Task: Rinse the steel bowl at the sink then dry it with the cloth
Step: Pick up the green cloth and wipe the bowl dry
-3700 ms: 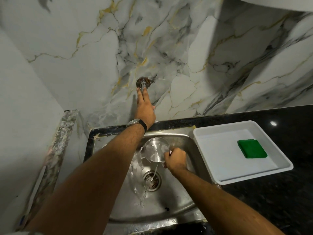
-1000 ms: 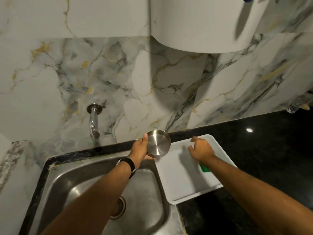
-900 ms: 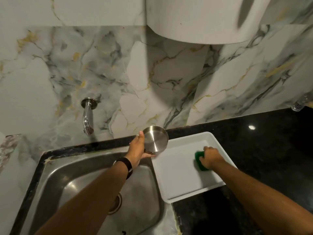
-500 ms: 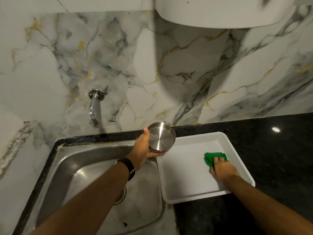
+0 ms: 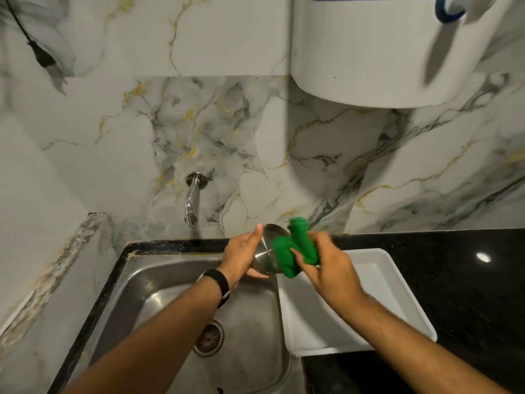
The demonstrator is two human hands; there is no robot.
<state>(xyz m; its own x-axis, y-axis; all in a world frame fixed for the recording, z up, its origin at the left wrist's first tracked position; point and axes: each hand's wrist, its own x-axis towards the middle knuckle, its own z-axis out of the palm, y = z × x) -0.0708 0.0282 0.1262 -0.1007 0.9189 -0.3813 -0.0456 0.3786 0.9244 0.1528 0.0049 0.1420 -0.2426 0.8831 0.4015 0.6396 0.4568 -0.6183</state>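
Observation:
My left hand (image 5: 241, 255) holds the small steel bowl (image 5: 267, 255) on its side above the back right corner of the steel sink (image 5: 159, 282), its opening turned to the right. My right hand (image 5: 326, 268) grips the bunched green cloth (image 5: 295, 251) and presses it against the bowl's opening. The cloth covers much of the bowl's inside. A black watch sits on my left wrist. The wall tap (image 5: 191, 200) above the sink shows no water running.
A white tray (image 5: 395, 297) lies on the black countertop (image 5: 454, 274) right of the sink, partly under my right forearm. The drain (image 5: 208, 338) is in the sink's middle. A white appliance (image 5: 369, 49) hangs on the marble wall above.
My right hand has lifted the green cloth out of the white tray and brought it left to the bowl. My left hand still holds the bowl in about the same place.

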